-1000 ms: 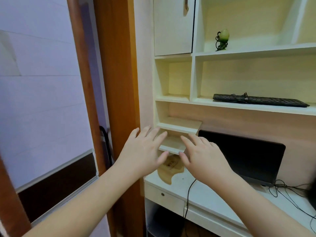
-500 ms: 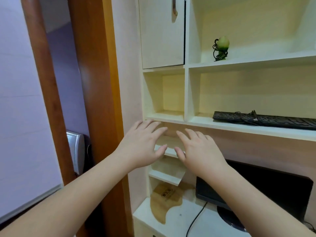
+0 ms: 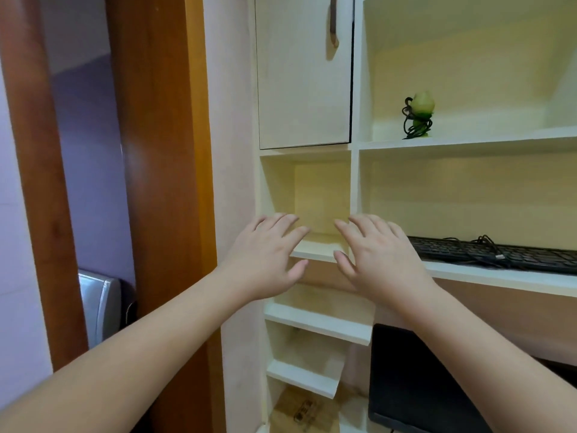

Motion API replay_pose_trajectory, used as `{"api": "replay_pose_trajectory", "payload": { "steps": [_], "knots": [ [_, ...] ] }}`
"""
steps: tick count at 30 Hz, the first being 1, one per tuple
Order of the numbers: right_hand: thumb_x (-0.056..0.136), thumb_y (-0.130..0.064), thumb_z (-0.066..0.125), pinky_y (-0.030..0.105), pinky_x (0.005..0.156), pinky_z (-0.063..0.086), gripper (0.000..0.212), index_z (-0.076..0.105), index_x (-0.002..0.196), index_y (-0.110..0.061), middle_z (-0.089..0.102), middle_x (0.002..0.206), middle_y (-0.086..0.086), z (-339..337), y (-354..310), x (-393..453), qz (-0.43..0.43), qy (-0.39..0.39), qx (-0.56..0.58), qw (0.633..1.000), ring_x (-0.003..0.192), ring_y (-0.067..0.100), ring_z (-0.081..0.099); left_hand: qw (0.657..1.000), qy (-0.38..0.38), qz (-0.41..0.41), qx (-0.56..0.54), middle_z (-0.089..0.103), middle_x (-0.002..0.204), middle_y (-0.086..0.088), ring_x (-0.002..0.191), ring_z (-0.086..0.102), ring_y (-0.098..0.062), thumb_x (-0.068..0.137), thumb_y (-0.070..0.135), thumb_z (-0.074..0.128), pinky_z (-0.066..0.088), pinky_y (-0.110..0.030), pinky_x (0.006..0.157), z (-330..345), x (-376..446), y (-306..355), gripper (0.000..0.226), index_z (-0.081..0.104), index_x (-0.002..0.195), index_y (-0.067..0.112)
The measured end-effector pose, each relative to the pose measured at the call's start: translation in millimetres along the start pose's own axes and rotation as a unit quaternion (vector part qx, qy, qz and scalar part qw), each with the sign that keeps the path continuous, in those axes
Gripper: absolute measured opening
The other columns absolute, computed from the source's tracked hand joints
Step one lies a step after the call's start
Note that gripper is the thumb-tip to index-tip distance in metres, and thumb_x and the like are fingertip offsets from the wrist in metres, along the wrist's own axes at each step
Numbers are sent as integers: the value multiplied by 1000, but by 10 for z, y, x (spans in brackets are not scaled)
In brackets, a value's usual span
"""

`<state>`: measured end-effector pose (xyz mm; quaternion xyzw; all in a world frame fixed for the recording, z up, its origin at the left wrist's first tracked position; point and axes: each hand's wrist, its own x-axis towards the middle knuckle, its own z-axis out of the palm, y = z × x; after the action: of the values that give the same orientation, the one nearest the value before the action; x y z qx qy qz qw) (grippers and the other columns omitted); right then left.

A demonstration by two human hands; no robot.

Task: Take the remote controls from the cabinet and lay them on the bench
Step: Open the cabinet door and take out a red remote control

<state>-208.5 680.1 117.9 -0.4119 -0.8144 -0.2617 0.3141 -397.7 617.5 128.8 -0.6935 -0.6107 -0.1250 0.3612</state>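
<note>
Two empty hands, left and right, before cabinet door.

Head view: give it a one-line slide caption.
Both open hands, left hand and right hand, reach toward a cabinet door that is closed; no remote controls visible.

keyboard on shelf | green ornament above | monitor below
</note>
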Motion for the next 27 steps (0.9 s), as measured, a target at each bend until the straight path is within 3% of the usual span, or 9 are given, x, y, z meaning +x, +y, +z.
{"api": "replay_pose_trajectory", "payload": {
  "steps": [7, 14, 23, 27],
  "knots": [
    [90, -44, 49, 42, 98, 39, 56, 46, 139, -18, 52, 137, 10, -13, -280, 604, 18, 31, -24, 999, 126, 29, 48, 998, 62, 13, -29, 33, 152, 2, 138, 29, -17, 94, 51, 35, 23, -35, 112, 56, 327, -639, 59, 27, 148, 30],
    [95, -47, 37, 37, 106, 29, 59, 27, 148, -25, 37, 148, 2, -84, -157, 1030, 51, 25, -35, 998, 136, 22, 33, 992, 105, 14, -74, 33, 151, 2, 139, 27, -17, 94, 50, 37, 23, -37, 112, 87, 800, -880, 59, 27, 148, 29],
    [94, -44, 40, 36, 102, 33, 58, 29, 147, -23, 41, 144, 2, -63, 321, 1453, 52, 42, -34, 997, 130, 23, 39, 985, 154, 36, -63, 37, 148, 5, 135, 33, -17, 93, 49, 39, 28, -34, 105, 65, 1506, -777, 57, 29, 146, 30],
    [95, -42, 41, 33, 108, 29, 57, 27, 148, -25, 37, 147, 0, -48, 576, 1614, 27, 41, 46, 998, 133, 20, 35, 984, 167, 30, -62, 36, 149, 5, 136, 33, -16, 94, 47, 39, 28, -33, 105, 89, 1811, -675, 55, 30, 146, 30]
  ]
}}
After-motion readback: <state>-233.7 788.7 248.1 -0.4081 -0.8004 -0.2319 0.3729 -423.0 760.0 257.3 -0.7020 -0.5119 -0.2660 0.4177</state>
